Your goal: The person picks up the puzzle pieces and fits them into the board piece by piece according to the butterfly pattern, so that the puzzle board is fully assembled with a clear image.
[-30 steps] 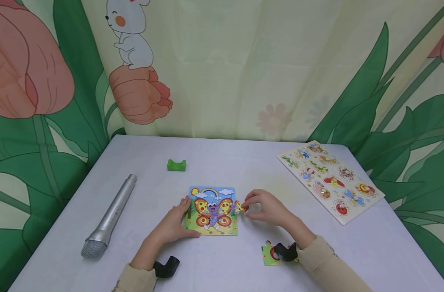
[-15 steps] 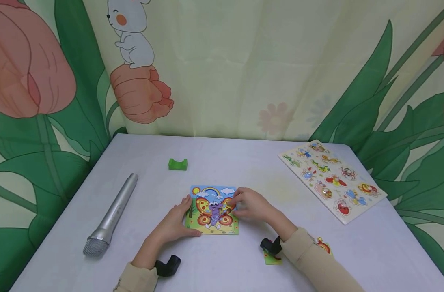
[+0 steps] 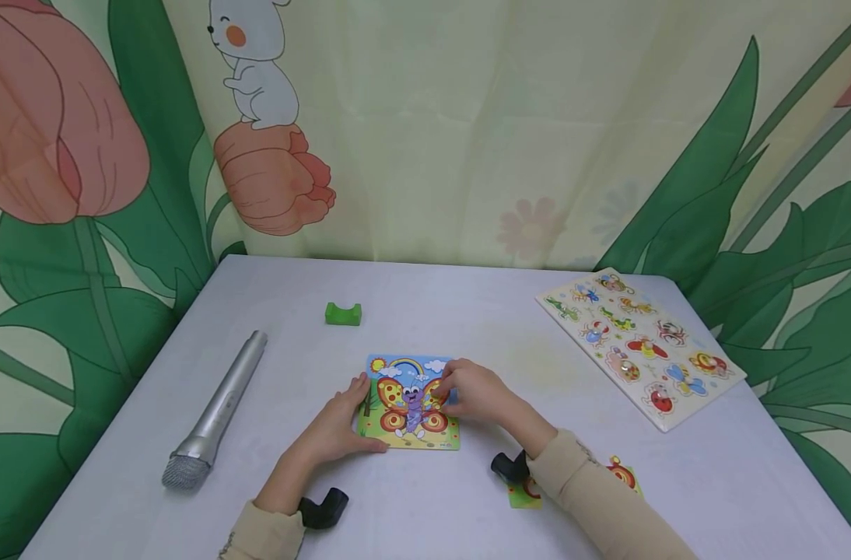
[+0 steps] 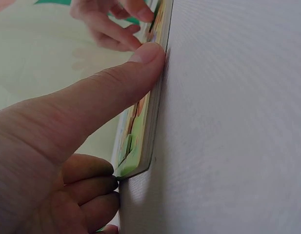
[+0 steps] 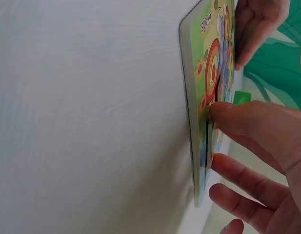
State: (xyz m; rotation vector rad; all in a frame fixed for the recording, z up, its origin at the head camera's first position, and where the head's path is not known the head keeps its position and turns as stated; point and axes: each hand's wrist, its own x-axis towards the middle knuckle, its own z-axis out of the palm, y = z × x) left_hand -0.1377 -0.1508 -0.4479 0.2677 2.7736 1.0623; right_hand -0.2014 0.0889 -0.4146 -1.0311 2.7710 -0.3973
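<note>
A square butterfly puzzle board (image 3: 425, 445) lies on the white table in the head view. My left hand (image 3: 337, 424) grips its near left corner, thumb on the near edge and fingers along the left side. At the board's right side, my right hand (image 3: 478, 393) pinches a small puzzle piece (image 5: 210, 138) between thumb and fingers, over the butterfly's upper right wing. The fingers hide most of that piece. In the right wrist view it sits slightly raised against the board's picture.
Loose puzzle pieces, one green and red (image 3: 526, 498) and one with an orange spiral (image 3: 623, 471), lie partly under the right sleeve. A silver microphone (image 3: 215, 412) lies at left, a green block (image 3: 343, 314) behind the board, and an insect peg puzzle (image 3: 639, 348) at far right.
My right hand has moved left, carrying the puzzle piece from beside the board onto its upper right wing area. The left hand keeps its grip on the board.
</note>
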